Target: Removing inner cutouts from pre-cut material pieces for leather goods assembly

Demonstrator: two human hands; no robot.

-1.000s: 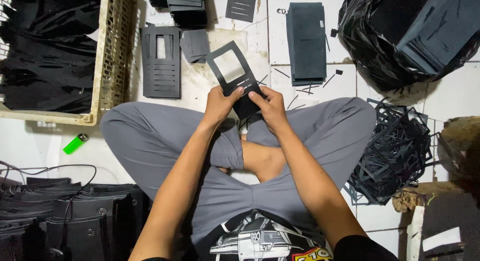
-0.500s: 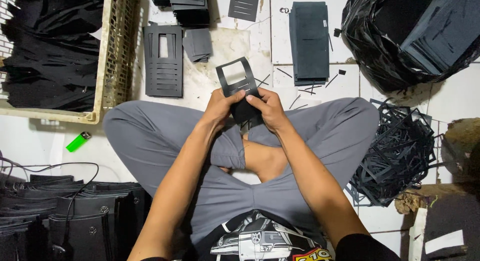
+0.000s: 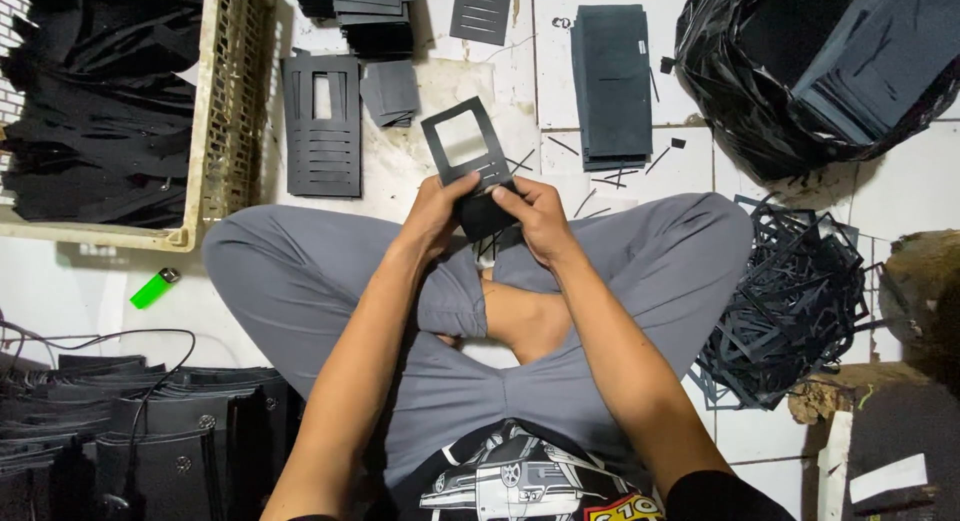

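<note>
- Black card piece (image 3: 472, 166) with a square window and slots, held above the crossed, grey-trousered legs of a person seated on a white tiled floor (image 3: 900, 196).
- Left hand (image 3: 437, 206) pinches its lower left edge, thumb on top.
- Right hand (image 3: 537, 213) pinches its lower right edge, fingers curled.
- Slotted black panel (image 3: 322, 126) lies on the floor just beyond, beside a cream basket (image 3: 232, 101).
- Green lighter (image 3: 153, 288) lies left of the knee.
- Heap of black offcuts (image 3: 790, 306) sits to the right.

White tiled floor (image 3: 930, 181), dim light
</note>
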